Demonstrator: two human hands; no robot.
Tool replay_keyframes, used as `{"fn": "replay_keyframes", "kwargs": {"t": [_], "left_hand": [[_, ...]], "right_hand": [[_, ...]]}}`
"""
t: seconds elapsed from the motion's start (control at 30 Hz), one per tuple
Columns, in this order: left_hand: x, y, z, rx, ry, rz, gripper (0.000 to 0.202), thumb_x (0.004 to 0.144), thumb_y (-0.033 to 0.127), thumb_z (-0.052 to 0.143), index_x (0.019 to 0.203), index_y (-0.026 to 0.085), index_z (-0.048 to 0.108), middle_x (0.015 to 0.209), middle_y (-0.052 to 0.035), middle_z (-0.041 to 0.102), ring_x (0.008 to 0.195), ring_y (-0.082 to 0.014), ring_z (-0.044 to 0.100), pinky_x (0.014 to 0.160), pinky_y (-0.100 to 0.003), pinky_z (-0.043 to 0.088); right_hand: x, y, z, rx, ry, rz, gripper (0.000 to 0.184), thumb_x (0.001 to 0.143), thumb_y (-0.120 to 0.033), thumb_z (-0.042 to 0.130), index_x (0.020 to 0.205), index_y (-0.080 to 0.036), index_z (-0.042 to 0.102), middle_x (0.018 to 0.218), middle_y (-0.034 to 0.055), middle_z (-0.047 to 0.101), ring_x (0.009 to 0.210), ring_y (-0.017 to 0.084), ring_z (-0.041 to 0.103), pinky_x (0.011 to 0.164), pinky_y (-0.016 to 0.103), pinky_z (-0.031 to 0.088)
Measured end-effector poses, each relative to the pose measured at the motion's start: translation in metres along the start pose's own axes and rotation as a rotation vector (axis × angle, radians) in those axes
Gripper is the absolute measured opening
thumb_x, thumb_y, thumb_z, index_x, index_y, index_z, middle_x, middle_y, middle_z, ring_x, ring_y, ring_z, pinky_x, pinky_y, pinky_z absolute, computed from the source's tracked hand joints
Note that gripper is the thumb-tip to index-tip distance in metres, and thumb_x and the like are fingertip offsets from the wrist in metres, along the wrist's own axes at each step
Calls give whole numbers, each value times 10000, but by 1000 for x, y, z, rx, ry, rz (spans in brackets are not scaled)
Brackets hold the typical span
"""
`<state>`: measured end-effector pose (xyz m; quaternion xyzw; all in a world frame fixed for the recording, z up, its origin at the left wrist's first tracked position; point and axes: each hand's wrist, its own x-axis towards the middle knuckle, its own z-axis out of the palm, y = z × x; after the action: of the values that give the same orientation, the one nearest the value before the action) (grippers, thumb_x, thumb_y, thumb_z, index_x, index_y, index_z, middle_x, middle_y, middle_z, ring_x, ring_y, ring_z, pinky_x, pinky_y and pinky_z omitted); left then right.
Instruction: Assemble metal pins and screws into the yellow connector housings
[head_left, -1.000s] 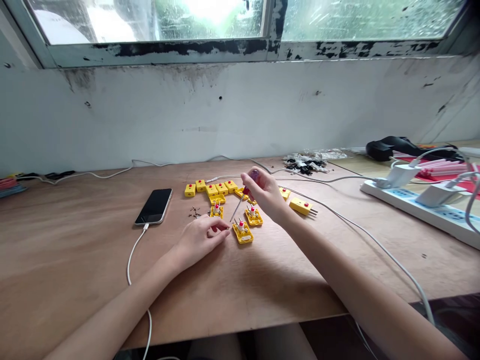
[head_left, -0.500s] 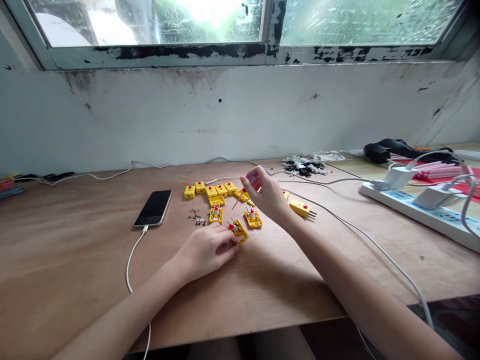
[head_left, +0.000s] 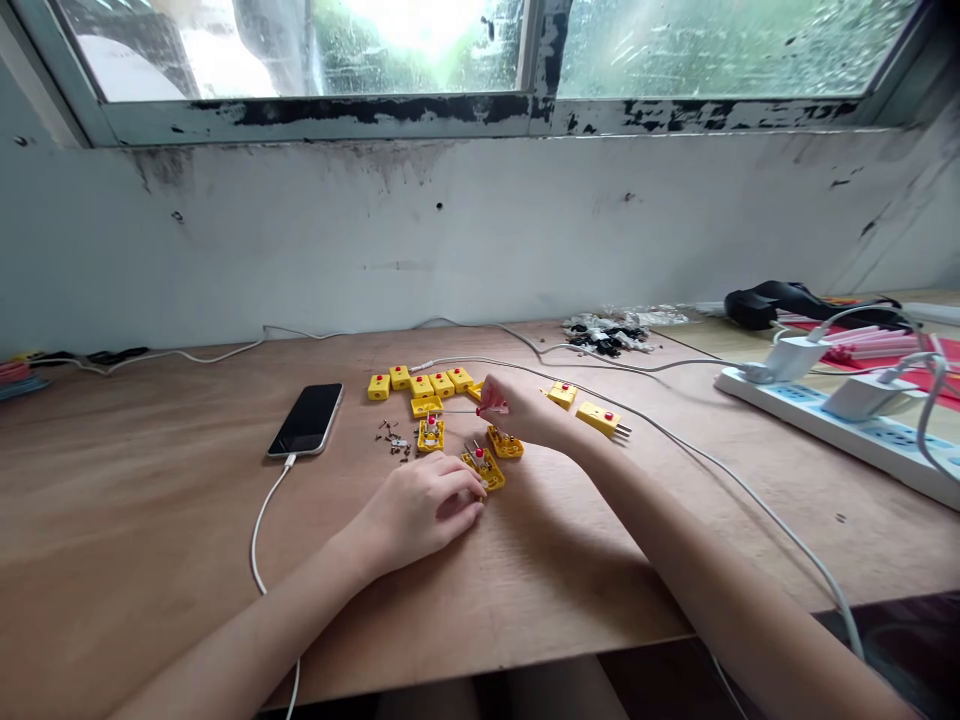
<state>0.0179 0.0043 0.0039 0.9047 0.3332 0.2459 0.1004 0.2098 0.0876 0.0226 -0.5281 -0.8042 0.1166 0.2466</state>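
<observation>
My left hand [head_left: 424,503] rests on the table with thumb and fingertips closed on the near edge of an open yellow plug half [head_left: 486,470], which has a red button and metal pins. In my right hand [head_left: 521,408] is a screwdriver [head_left: 459,411] with a pinkish-red handle, its thin shaft pointing left. Just under the right hand sits another open plug half [head_left: 506,444], partly shaded. A third open plug half [head_left: 430,433] lies beyond my left hand, with an empty-looking yellow shell [head_left: 427,406] behind it.
Closed yellow plugs [head_left: 421,386] form a row at the back. Small screws [head_left: 391,436] are scattered left of the parts. A charging phone [head_left: 307,419] lies farther left. White cables cross the right side to a power strip [head_left: 847,420]. Black and white bits [head_left: 607,333] are heaped near the wall.
The plug half in my left hand has gone down flatter and slightly right. My right hand has lowered, and the screwdriver has swung from slanting downward to nearly level, pointing left.
</observation>
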Motion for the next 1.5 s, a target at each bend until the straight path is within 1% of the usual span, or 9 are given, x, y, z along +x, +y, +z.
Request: {"fn": "replay_keyframes", "kwargs": {"t": [0.13, 0.23, 0.57, 0.7, 0.8, 0.97, 1.07, 1.23, 1.5], "left_hand": [[0, 1, 1, -1, -6, 34, 107, 842, 207, 542, 883, 208, 640, 990, -14, 690, 912, -178, 602, 831, -304, 483], [2, 1, -1, 41, -21, 30, 129, 846, 192, 525, 901, 199, 641, 948, -25, 691, 887, -185, 603, 799, -306, 487], [-1, -13, -16, 163, -52, -103, 117, 848, 210, 528, 877, 207, 641, 837, -11, 674, 784, -169, 602, 681, -268, 456], [-2, -14, -20, 215, 24, -144, 112, 846, 241, 542, 845, 206, 648, 827, -5, 685, 788, -178, 595, 695, -281, 440], [-4, -9, -19, 193, 78, -142, 120, 846, 268, 548, 835, 216, 655, 776, 9, 684, 736, -168, 592, 665, -273, 429], [-6, -9, -17, 147, 16, -97, 127, 856, 281, 543, 875, 235, 660, 795, 8, 674, 721, -155, 585, 639, -250, 417], [-7, -12, -20, 121, -20, -125, 140, 869, 290, 532, 894, 243, 661, 810, 4, 667, 745, -154, 588, 643, -239, 421], [-7, -17, -25, 120, -65, -163, 139, 872, 270, 535, 903, 235, 666, 926, -14, 663, 843, -170, 601, 704, -253, 444], [-8, -22, -32, -72, 12, -350, 182, 859, 305, 517, 914, 238, 677, 899, -7, 689, 822, -180, 628, 706, -267, 474]], "right_hand": [[-3, -4, -3, -49, -66, -36, 254, 679, 0, 536, 783, -220, 608, 838, 25, 675, 825, 210, 588, 777, 354, 374], [-6, -13, -7, -47, -167, -101, 379, 640, 27, 530, 829, -267, 677, 842, 13, 673, 837, 211, 583, 773, 349, 383], [-18, -32, -13, -163, -318, -135, 114, 695, -197, 630, 738, -250, 721, 862, 39, 647, 883, 224, 567, 923, 446, 297], [-22, -43, -17, -184, -369, -117, 103, 714, -263, 616, 724, -229, 713, 872, 41, 637, 866, 203, 564, 936, 423, 290], [-25, -50, -21, -199, -408, -87, 112, 710, -292, 626, 717, -203, 694, 833, 46, 642, 834, 203, 568, 899, 397, 331], [-23, -43, -21, -88, -423, -78, 134, 716, -262, 626, 822, -186, 658, 860, 53, 643, 777, 180, 573, 670, 279, 422], [-19, -33, -17, -1, -442, -89, 199, 730, -220, 620, 924, -193, 660, 934, 56, 644, 824, 172, 585, 664, 256, 435], [-15, -30, -12, 61, -519, -50, 118, 738, -178, 599, 831, -183, 672, 840, 35, 675, 756, 156, 605, 627, 242, 441], [-13, -35, -9, 117, -528, -38, 112, 734, -161, 579, 811, -180, 658, 777, 15, 667, 686, 135, 588, 561, 218, 408]]}}
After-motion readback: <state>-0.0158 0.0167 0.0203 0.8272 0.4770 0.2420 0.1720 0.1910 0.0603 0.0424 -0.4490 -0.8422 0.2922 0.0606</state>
